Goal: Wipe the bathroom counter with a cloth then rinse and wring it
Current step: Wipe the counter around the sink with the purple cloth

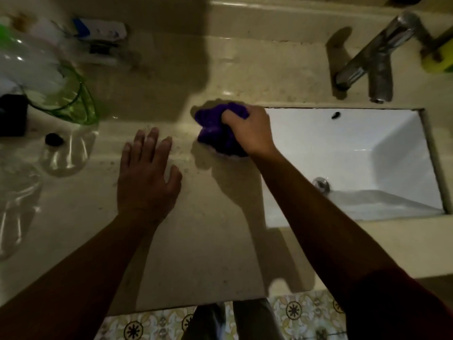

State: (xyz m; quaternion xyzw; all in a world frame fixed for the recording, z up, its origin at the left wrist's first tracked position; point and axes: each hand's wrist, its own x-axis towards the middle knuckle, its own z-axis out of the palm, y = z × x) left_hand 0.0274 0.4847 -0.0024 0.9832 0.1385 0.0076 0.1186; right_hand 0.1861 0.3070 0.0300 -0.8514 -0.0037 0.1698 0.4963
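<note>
Head view: your beige speckled counter [201, 241] runs smooth and bare to its front edge, the white rectangular sink [355, 148] cut in at right. Your left hand [147, 175] lies flat, fingers spread, holding nothing. Your right hand [250, 131] clutches the bunched, nubby purple cloth [213, 128] just beside the sink's left rim.

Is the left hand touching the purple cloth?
Apart. The head view shows bare counter between the left hand and the cloth, gripped by the right hand.
</note>
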